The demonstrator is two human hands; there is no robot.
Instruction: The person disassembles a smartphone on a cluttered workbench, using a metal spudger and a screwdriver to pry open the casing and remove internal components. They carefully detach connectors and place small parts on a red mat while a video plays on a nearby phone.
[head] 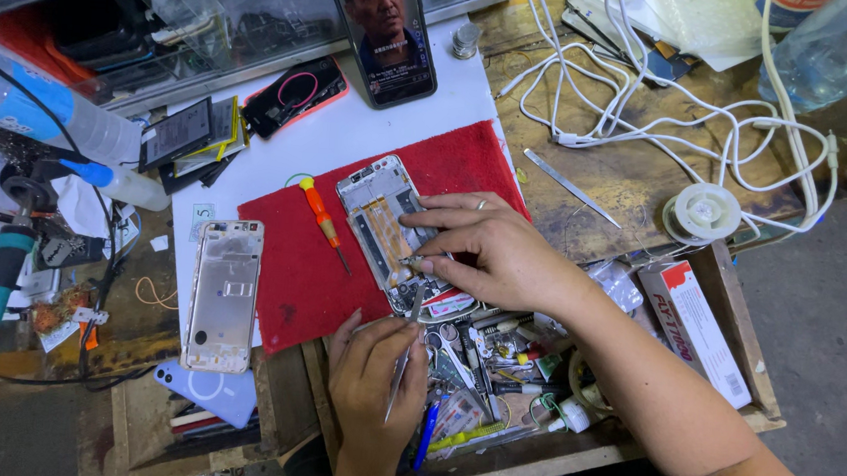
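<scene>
While the soldering iron [6, 268] sits idle at the far-left edge of the worktop [637, 173], a bare silver phone frame [224, 294] lies just left of the red mat [291, 278], overhanging its corner. An orange-handled screwdriver [323, 223] rests loose on the mat. Now the action: the opened phone [389, 231] lies tilted on the mat's right half, its lower end at the near edge. It looks light and stiff, but the exposed board and thin flex parts inside look fragile, so the metal rim seems the safe place to hold it. The left hand [374, 374] comes up from below, fingers pinched shut on slim tweezers [406, 351] whose tip reaches the phone's lower end. The right hand [492, 253] lies across that end, fingers curled down, pressing it steady. Room is tight: a tray of small tools [479, 371] crowds the near side, white cables [670, 116] sprawl at far right, and a lit phone [384, 26] stands behind.
</scene>
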